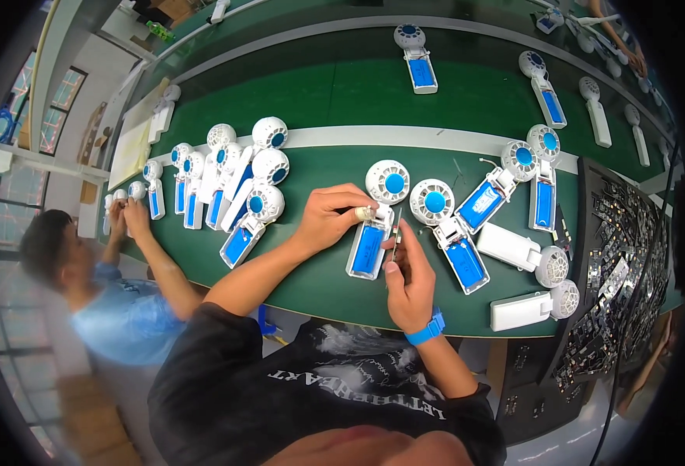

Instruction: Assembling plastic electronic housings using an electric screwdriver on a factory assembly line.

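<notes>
an opened white fan (368, 247) is laid on the green bench (305, 289), its neck met by the left hand (330, 219), fingers curled, their exact hold impossible to tell; a slim metal tool (397, 239) is gripped in the half-closed right hand (412, 281). other fans (466, 262) are ranged on either side.

On a green surface (327, 167), the left grip (328, 219) pinches an open-backed handheld fan (370, 239) at its neck while the right grip (411, 281) holds a slim metal tool (397, 231) alongside. More fans (434, 202) flank it; circuit boards (612, 281) crowd a black tray (591, 182) at right.
</notes>
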{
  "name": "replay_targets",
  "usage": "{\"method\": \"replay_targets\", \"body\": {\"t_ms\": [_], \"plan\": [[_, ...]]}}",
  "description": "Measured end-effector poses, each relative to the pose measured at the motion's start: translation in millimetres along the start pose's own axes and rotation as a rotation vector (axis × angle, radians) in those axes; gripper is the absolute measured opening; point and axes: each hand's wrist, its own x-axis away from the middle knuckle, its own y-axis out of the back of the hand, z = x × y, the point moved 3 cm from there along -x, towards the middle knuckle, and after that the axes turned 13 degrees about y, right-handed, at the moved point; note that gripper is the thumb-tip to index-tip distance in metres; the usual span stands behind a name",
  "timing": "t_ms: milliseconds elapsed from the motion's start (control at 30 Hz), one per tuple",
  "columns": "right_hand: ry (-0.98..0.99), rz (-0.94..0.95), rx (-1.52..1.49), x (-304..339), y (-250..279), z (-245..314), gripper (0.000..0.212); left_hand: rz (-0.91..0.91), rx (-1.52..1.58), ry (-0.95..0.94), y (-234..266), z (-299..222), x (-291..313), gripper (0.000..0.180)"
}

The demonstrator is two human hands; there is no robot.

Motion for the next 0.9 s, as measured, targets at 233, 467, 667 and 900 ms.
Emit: {"method": "replay_targets", "body": {"t_ms": [233,467,667,900], "plan": [[0.072,-0.011,0.041,-5.9,-4.9,3.3,0.058,-0.014,-0.137,-0.073,-12.7,-25.1,12.4,0.012],[0.059,0.071,0.146,-8.4,-5.1,9.2,0.061,-0.076,-0.404,-0.192,-10.9,-43.5,16.6,0.014],[0.106,0.037,0.130,-7.2,-6.5,7.4,0.056,-0.095,-0.369,-0.180,-9.1,-41.7,18.7,0.015],[0.063,0.045,0.146,-7.8,-3.9,11.9,0.054,-0.107,-0.499,-0.181,-4.5,-49.4,19.7,0.015]]}}
